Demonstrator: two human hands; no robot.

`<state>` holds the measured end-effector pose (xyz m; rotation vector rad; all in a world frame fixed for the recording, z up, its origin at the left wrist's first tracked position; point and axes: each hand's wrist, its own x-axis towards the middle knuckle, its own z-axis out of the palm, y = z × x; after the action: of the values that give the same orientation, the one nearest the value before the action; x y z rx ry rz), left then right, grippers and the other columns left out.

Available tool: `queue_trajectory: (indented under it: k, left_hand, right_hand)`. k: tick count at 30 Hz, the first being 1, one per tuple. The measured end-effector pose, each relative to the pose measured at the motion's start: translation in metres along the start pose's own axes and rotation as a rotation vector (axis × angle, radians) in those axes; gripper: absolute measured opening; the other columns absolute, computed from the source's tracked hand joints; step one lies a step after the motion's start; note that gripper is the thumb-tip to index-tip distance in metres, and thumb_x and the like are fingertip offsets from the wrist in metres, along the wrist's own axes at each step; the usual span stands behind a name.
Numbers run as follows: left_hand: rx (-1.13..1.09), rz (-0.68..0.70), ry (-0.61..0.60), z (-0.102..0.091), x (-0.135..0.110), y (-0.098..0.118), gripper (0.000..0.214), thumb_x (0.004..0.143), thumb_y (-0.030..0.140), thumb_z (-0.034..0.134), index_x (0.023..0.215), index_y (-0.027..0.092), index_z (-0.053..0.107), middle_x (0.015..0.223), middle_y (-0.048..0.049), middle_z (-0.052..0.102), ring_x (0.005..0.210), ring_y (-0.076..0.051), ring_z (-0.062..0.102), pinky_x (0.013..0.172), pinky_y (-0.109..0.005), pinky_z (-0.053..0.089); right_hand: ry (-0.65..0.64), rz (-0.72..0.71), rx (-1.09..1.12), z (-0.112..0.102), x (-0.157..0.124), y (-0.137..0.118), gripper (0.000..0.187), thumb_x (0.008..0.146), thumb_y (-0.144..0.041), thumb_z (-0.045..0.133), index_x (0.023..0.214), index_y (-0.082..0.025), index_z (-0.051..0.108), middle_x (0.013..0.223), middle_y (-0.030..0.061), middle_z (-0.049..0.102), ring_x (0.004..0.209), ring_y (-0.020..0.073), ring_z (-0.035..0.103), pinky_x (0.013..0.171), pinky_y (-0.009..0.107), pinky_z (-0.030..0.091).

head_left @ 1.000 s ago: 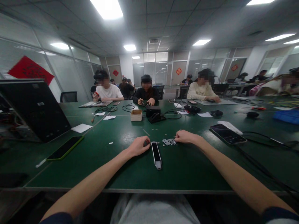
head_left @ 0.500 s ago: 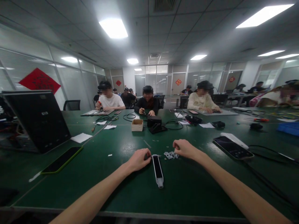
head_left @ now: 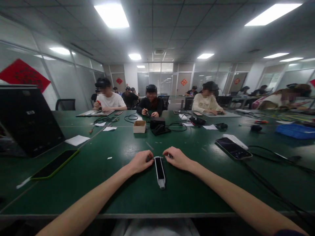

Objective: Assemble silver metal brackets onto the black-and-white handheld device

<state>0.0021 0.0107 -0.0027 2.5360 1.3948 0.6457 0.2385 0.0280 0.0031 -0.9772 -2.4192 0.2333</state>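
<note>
At the near edge of a long dark-green workbench point(head_left: 194, 196), a seated person stretches both bare forearms forward, and the two hands nearly meet at the far end of a long, narrow white bar with a black inset face point(head_left: 159, 172). The bar lies flat on the bench, pointing toward the person, with its far end between the hands. The left hand point(head_left: 140, 162) is curled on the bar's left side, and the right hand point(head_left: 177, 159) is curled on its right. Both hands are close to the bar, but from here I can't tell whether either one is clamped on it. To the left lie a black phone in a green-edged case point(head_left: 54, 164), a sheet of white paper point(head_left: 77, 140) and a raised black laptop lid point(head_left: 27, 119). To the right are a black smartphone point(head_left: 233, 148) and a blue plastic tray point(head_left: 291, 131). Farther up the bench sit a small cardboard box point(head_left: 139, 127) and a black boxy unit point(head_left: 157, 123) among dark cables point(head_left: 178, 126). Across the bench, co-workers in a white T-shirt point(head_left: 110, 101), a black top point(head_left: 150, 105) and a cream sweatshirt point(head_left: 205, 103) work with their own hands.
</note>
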Motion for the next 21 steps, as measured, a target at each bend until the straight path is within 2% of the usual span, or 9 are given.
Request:
queue_trajectory:
  k: [7,21]
  left_hand:
    - [0.015,0.004,0.021,0.0006,-0.001,-0.0001,0.014,0.078,0.02,0.058,0.092,0.018,0.059,0.08,-0.0011,0.064,0.068,-0.015,0.06,0.064,-0.025,0.045]
    - [0.019,0.008,-0.01,-0.0018,-0.0013,0.0018,0.006,0.08,0.018,0.054,0.085,0.017,0.057,0.071,-0.0005,0.061,0.066,-0.015,0.058,0.06,-0.025,0.042]
  right_hand:
    - [0.001,-0.014,0.073,0.0024,-0.0031,0.0029,0.015,0.085,-0.016,0.056,0.097,-0.015,0.066,0.091,0.0066,0.067,0.082,0.0177,0.06,0.074,0.031,0.05]
    - [-0.021,0.0,0.127,0.0027,-0.0038,0.0037,0.013,0.083,-0.018,0.059,0.095,-0.017,0.066,0.091,0.0053,0.065,0.08,0.0166,0.06,0.072,0.031,0.051]
